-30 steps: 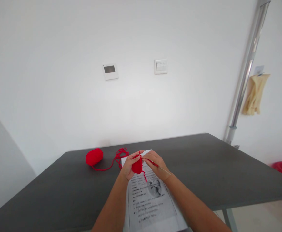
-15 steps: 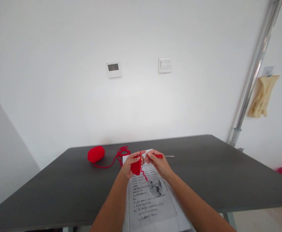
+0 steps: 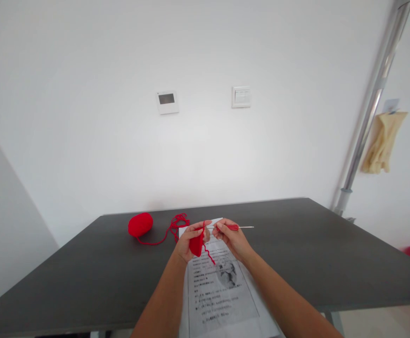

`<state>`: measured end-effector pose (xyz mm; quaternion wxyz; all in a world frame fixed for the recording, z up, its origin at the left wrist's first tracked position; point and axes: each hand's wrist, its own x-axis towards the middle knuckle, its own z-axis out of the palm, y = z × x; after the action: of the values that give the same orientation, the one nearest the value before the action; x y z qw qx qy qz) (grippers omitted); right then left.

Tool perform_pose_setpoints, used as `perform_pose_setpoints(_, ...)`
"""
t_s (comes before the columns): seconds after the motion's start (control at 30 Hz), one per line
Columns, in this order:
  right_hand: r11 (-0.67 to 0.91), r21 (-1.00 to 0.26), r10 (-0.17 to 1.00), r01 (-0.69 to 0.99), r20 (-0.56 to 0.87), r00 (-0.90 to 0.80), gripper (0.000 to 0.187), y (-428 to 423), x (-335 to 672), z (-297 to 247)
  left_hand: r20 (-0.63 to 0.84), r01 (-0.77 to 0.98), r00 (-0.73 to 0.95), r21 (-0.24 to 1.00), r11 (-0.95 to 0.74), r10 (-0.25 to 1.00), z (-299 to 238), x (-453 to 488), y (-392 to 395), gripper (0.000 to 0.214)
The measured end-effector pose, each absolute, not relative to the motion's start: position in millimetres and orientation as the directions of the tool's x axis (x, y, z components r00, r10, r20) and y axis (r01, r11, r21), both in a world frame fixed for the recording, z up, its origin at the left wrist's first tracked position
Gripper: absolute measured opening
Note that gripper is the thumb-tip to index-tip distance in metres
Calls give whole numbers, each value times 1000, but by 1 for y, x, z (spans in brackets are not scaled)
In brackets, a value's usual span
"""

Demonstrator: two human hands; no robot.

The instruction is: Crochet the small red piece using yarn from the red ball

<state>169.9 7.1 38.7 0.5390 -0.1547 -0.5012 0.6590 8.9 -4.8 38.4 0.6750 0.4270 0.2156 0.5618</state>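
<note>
Hook, red-gripped, pinched in right hand over printed paper; long axis side to side, nearly level. Left end meets red knitting, bare metal end points right. Left hand pinches the knitting. Yarn ball on dark surface, farther left.
</note>
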Motion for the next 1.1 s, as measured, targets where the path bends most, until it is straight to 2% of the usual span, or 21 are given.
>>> perform_pose_setpoints(0.1, 145, -854, 862, -499, 357, -360, 18, 8, 172, 41, 192, -598, 274, 801, 10, 942, 39, 9, -5, 38)
perform_pose_setpoints(0.27, 348, -878, 811, -329, 458, -364, 17, 7, 182, 51, 187, -601, 297, 799, 32, 936, 38, 7, -4, 34)
perform_pose_setpoints(0.37, 391, -877, 792, -279, 475, -383, 18, 7, 189, 56, 160, -569, 339, 820, 66, 927, 37, 6, -3, 32)
perform_pose_setpoints(0.53, 356, -896, 798, -265, 439, -413, 22, 9, 194, 54, 118, -469, 377, 880, 79, 919, 35, 3, -1, 33)
perform_pose_setpoints(0.8, 420, -888, 730, -185, 452, -513, 19, 12, 206, 59, 124, -466, 454, 877, 116, 882, 33, 3, -1, 33)
perform_pose_setpoints(1.1, 181, -929, 792, -322, 332, -512, 22, 15, 206, 54, 68, -344, 454, 933, 103, 889, 31, 2, 1, 36)
